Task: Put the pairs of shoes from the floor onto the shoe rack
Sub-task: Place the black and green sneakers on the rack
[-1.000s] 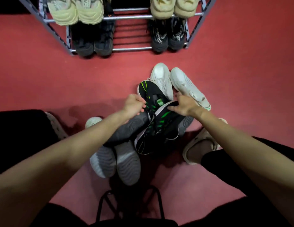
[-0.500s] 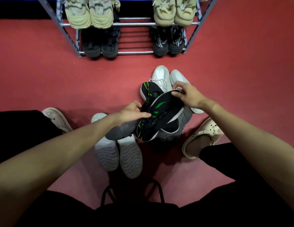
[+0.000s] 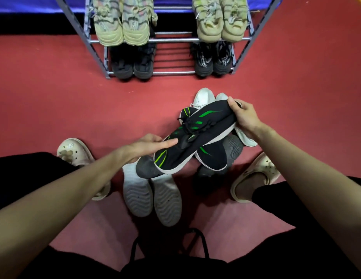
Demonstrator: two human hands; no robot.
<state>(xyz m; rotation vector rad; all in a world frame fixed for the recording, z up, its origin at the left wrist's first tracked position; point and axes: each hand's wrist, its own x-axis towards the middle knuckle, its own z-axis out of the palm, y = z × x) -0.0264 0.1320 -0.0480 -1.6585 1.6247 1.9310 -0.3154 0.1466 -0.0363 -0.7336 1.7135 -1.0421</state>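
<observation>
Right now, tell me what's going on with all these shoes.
A person is sorting shoes from the red floor onto the shoe rack. Both hands are on one black and green shoe, raised above the pile: the right hand grips one end, the left hand holds the other. Its partner lies underneath with a white pair and grey-soled shoes. The rack already holds two beige pairs above and two black pairs below, with the middle of both shelves free.
</observation>
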